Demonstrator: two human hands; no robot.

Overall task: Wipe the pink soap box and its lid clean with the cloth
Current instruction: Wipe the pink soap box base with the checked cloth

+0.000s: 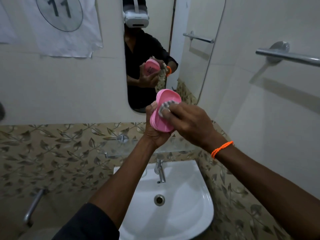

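My left hand (pixel 155 134) grips the pink soap box (pixel 164 99) from below and holds it tilted above the sink, its hollow side turned toward me. My right hand (pixel 188 123) presses a bunched grey-and-white cloth (pixel 165 106) into the middle of the box. Most of the cloth is hidden under my fingers. An orange cord bracelet sits on my right wrist. The mirror shows the box's perforated underside. I cannot tell whether the lid is on the box or apart from it.
A white sink (pixel 190 205) with a chrome tap (pixel 161 172) lies below my arms. A glass shelf (pixel 128 148) sits on the leaf-patterned tiles. A mirror (pixel 152 49) hangs ahead, a towel bar (pixel 287 56) at right, and a paper marked 11 (pixel 58 14) at upper left.
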